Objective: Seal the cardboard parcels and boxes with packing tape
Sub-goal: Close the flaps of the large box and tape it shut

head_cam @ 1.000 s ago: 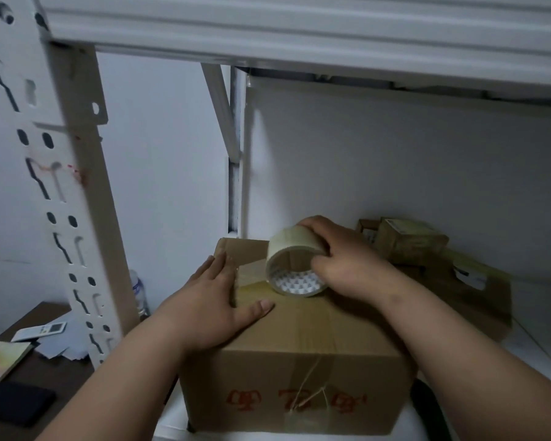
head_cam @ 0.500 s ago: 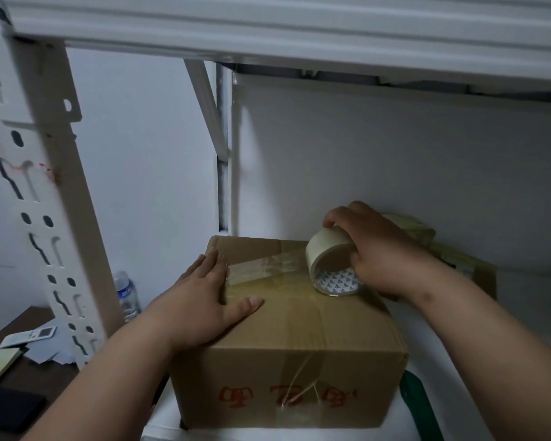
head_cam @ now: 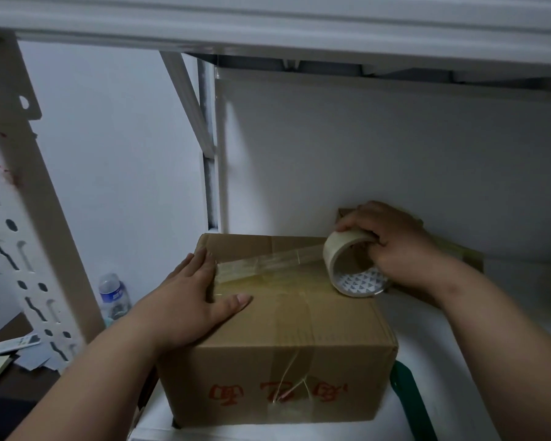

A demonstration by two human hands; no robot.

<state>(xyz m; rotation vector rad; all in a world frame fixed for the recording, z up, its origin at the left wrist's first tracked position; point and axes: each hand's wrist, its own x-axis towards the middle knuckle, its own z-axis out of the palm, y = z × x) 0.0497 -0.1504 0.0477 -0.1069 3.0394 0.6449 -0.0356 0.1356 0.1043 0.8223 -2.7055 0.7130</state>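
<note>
We see a brown box (head_cam: 277,329) sitting on a white shelf (head_cam: 458,361), with red characters on its near face. Our left hand (head_cam: 188,300) lies flat and open on the box's top left, fingers spread, pressing down the end of a clear tape strip (head_cam: 268,261). The strip runs rightward across the top to a tape roll (head_cam: 350,265) at the box's far right edge. Our right hand (head_cam: 392,243) grips the roll, fingers curled over its rim and into the core. Older tape runs down the middle of the box. Behind the right hand sits more cardboard (head_cam: 458,253), partly hidden. To the left, past a white slotted post (head_cam: 19,218), stands a water bottle (head_cam: 113,296).
</note>
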